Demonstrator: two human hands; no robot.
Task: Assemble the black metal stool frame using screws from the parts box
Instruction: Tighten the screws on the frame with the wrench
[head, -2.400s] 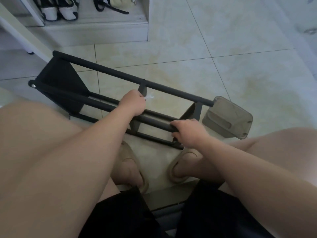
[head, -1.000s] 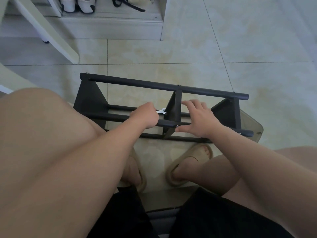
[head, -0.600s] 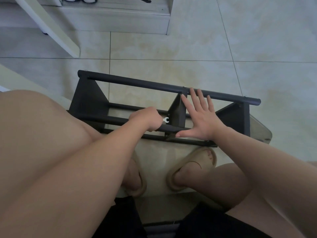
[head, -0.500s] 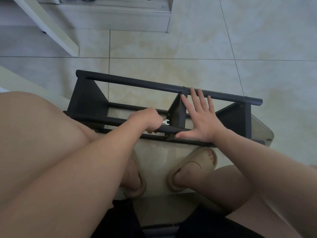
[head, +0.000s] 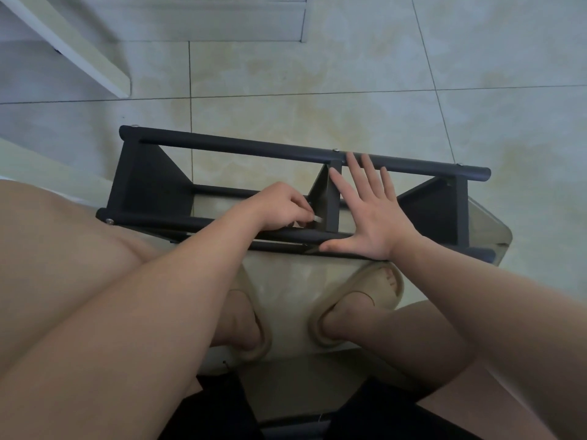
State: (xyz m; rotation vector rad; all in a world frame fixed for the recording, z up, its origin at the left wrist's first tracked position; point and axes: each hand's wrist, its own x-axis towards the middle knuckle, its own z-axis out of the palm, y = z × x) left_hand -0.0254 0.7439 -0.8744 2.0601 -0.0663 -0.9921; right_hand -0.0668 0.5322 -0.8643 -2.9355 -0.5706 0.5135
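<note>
The black metal stool frame [head: 241, 147] lies on its side on the tiled floor in front of my feet, long bars running left to right. My left hand [head: 281, 206] pinches a small silver wrench [head: 317, 219] against the near bar, just left of the middle upright plate [head: 328, 201]. My right hand [head: 370, 214] lies flat with fingers spread over the frame right of that plate, fingertips reaching the far bar and thumb on the near bar. The clear parts box [head: 490, 227] sits behind the frame's right end, mostly hidden.
Both feet in tan slippers [head: 359, 300] rest on the floor just under the frame. A white furniture leg [head: 73, 46] slants in at the upper left and a low white step [head: 206, 20] runs along the top.
My right hand went from gripping the near bar to lying flat with spread fingers on the frame. The left hand shifted the wrench right, up to the middle plate. The frame now lies level.
</note>
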